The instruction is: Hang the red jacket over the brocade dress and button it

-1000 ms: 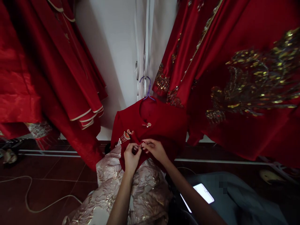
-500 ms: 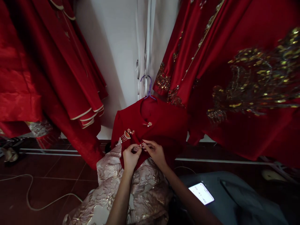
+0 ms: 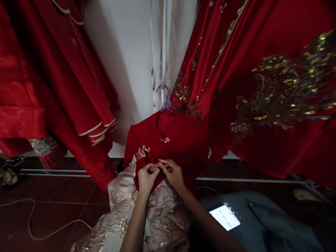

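Note:
A dark red top [image 3: 181,140] on a purple hanger [image 3: 165,99] lies in front of me, over a pale gold brocade skirt [image 3: 123,224]. My left hand [image 3: 145,180] and my right hand [image 3: 174,175] meet at its lower front edge, fingers pinched together on a small pearl button fastening [image 3: 159,164]. Higher up the top carries a pearl button [image 3: 165,140] and a tasselled red and gold ornament [image 3: 140,153].
Red embroidered gowns hang at the left [image 3: 52,80] and right [image 3: 262,87] against a white wall [image 3: 131,52]. A lit phone [image 3: 224,217] rests on grey cloth at the lower right. A white cable [image 3: 34,224] trails over the dark red tiled floor.
Both hands stay pinched at the same fastening, with only small finger movements. The view shifts slightly.

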Available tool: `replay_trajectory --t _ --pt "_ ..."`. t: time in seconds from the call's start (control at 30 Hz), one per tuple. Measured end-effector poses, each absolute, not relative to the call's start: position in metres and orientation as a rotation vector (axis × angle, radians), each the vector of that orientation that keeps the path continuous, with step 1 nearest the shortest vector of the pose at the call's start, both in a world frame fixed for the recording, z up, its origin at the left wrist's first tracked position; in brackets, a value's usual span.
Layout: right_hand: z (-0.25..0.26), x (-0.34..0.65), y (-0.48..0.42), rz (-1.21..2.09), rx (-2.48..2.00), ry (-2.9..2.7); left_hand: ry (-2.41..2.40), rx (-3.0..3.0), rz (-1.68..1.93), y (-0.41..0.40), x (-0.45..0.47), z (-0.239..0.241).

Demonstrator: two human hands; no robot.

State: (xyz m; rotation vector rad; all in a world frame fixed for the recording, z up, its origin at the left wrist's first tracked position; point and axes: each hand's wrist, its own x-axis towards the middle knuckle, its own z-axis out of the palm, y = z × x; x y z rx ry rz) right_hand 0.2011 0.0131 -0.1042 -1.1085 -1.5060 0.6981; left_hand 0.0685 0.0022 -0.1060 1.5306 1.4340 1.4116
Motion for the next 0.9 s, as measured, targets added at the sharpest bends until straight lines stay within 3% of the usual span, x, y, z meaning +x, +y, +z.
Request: replay_trajectory --t 0.27,0.43,0.63,0.9 --pt "-0.101 0.199 0.014 0.693 -1.122 -1.525 1.505 1.671 1.405 0.005 0.068 -0.109" --pt "-0.086 0.210 0.014 0.962 -1.080 -1.421 1.723 1.752 1.598 -0.002 0.069 -0.101" --pt "-0.056 0.232 0.011 0.913 -1.074 -1.343 1.805 1.943 1.447 -0.013 0.072 -0.094" --pt "-0.064 0.224 0.008 0.919 -1.100 -1.431 1.748 1.988 1.371 -0.007 0.070 -0.102"
